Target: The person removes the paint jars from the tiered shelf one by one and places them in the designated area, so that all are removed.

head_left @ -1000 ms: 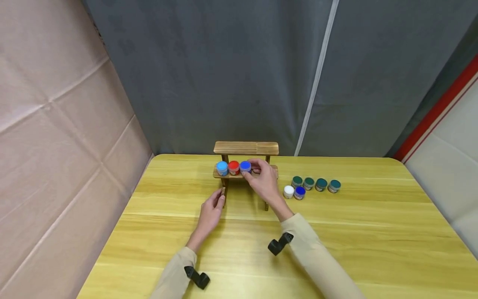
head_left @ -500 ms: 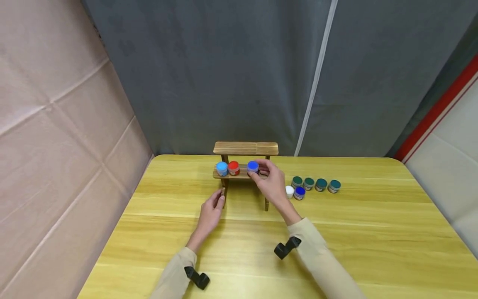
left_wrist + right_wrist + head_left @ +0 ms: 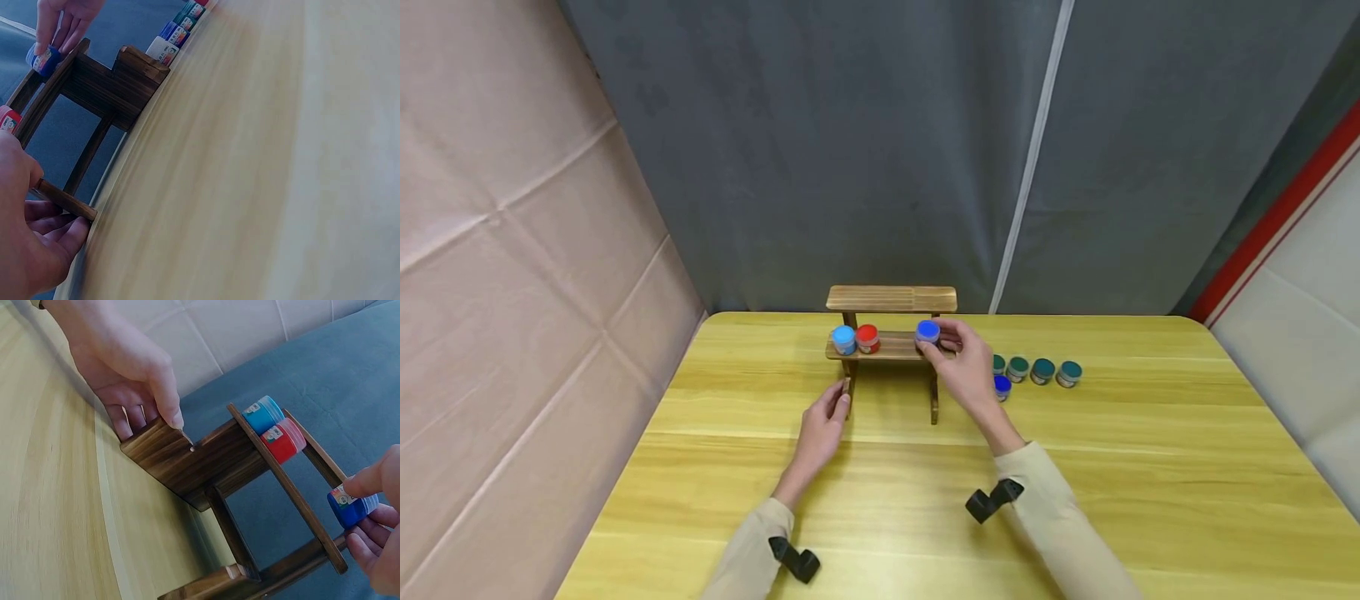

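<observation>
My right hand (image 3: 966,367) pinches a blue paint jar (image 3: 927,332) between thumb and fingers at the right end of the lower shelf of a small two-tier wooden rack (image 3: 891,297). Whether the jar's base touches the shelf, I cannot tell. On that shelf's left part, a light blue jar (image 3: 844,339) and a red jar (image 3: 868,338) stand side by side, apart from the held one. My left hand (image 3: 822,425) grips the front foot of the rack's left side panel (image 3: 156,447), thumb on one face and fingers on the other.
Right of the rack, several dark green and teal jars (image 3: 1042,371) stand in a row on the wooden table (image 3: 880,517). A darker blue jar (image 3: 1002,387) is in front of them, partly behind my right hand. A white jar (image 3: 162,50) shows in the left wrist view. A grey curtain (image 3: 850,150) hangs behind.
My right hand has carried the blue jar rightward along the lower shelf, away from the red jar, and now hides the white jar in the head view. My left hand keeps its grip.
</observation>
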`<action>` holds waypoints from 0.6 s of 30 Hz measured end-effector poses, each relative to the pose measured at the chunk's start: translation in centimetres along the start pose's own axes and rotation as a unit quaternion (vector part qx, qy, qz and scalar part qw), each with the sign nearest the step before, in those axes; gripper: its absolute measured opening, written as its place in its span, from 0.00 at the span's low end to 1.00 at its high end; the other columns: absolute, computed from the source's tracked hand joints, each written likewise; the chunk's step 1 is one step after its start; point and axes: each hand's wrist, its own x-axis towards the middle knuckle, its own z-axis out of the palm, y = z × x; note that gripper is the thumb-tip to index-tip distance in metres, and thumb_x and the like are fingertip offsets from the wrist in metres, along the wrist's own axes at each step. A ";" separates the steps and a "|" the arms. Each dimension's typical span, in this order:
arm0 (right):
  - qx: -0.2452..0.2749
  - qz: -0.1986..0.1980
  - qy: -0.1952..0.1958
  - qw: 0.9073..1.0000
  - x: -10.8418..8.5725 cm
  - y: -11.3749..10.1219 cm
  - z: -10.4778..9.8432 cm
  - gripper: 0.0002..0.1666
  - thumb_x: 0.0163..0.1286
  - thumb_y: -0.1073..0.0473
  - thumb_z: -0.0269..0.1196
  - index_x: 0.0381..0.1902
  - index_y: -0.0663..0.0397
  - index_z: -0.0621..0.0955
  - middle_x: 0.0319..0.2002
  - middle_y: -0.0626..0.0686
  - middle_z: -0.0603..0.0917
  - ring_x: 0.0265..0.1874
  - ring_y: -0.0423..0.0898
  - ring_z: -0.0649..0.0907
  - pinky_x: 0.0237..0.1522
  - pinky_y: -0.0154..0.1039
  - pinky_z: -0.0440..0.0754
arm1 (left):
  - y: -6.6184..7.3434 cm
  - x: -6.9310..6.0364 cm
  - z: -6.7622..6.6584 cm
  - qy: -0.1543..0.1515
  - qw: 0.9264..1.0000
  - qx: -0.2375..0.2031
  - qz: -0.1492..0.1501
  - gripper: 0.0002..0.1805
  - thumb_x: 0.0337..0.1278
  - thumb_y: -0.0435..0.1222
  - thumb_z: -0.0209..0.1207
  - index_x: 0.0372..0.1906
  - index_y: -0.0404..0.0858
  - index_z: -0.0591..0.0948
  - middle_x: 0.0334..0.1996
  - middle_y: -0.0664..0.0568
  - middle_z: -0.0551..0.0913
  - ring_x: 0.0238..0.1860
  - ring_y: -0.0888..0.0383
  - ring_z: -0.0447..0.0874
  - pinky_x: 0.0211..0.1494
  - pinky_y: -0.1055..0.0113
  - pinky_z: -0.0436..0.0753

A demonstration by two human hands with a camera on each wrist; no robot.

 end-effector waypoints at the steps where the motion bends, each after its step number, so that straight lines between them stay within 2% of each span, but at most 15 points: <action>1: -0.002 -0.002 0.002 1.000 0.0 0.0 -0.2 0.24 0.64 0.60 0.73 0.56 0.62 0.82 0.53 0.61 0.85 0.51 0.55 0.85 0.60 0.47 0.85 | 0.0 0.0 0.0 0.000 1.000 0.000 0.001 0.26 0.79 0.40 0.49 0.72 0.32 0.70 0.68 0.35 0.75 0.68 0.43 0.76 0.70 0.51 0.79; 9: -0.014 -0.004 0.008 1.000 -0.2 0.5 -1.4 0.25 0.64 0.62 0.72 0.57 0.64 0.80 0.54 0.62 0.85 0.52 0.57 0.85 0.61 0.51 0.85 | -0.1 0.0 -0.1 -0.003 1.000 -0.001 0.004 0.26 0.79 0.39 0.48 0.73 0.31 0.69 0.68 0.34 0.75 0.68 0.41 0.75 0.70 0.50 0.79; 18: -0.024 -0.008 0.033 0.999 -0.4 1.3 -2.8 0.24 0.64 0.64 0.72 0.57 0.65 0.81 0.53 0.64 0.85 0.51 0.57 0.85 0.61 0.49 0.85 | -0.1 0.0 0.0 0.002 1.000 -0.001 0.005 0.26 0.79 0.40 0.49 0.73 0.32 0.70 0.68 0.35 0.75 0.68 0.42 0.76 0.69 0.50 0.79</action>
